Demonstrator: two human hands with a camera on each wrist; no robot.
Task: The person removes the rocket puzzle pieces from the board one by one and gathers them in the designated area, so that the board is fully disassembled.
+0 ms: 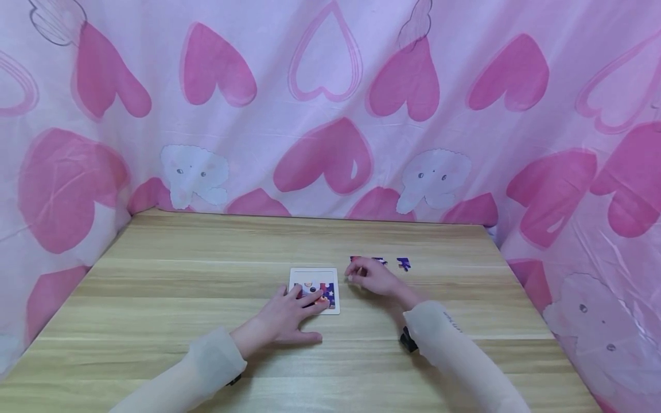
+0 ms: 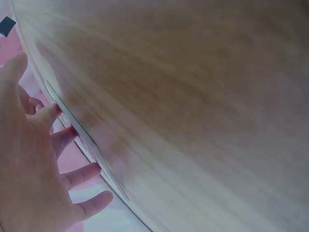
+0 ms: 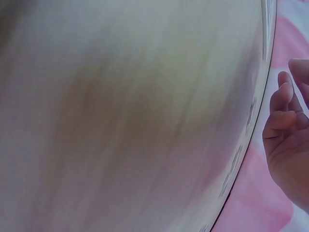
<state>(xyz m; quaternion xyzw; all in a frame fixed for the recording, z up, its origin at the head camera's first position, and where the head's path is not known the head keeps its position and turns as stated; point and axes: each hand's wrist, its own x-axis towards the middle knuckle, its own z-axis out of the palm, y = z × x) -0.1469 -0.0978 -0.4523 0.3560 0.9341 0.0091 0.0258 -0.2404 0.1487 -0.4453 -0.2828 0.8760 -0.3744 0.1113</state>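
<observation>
A small white-framed jigsaw tray lies flat on the table, its lower part filled with colourful pieces and its upper part showing white. Spread fingers of my left hand rest on the tray and its pieces, the thumb apart on the near side; the left wrist view shows the fingertips at the tray's edge. Just right of the tray hovers my right hand, fingers loosely bent. In the right wrist view no piece shows in that hand. Loose jigsaw pieces lie behind and beside it, some partly hidden.
The wood-grain table reaches back to a pink curtain printed with hearts, which also hangs along both sides. A dark band sits under the right sleeve.
</observation>
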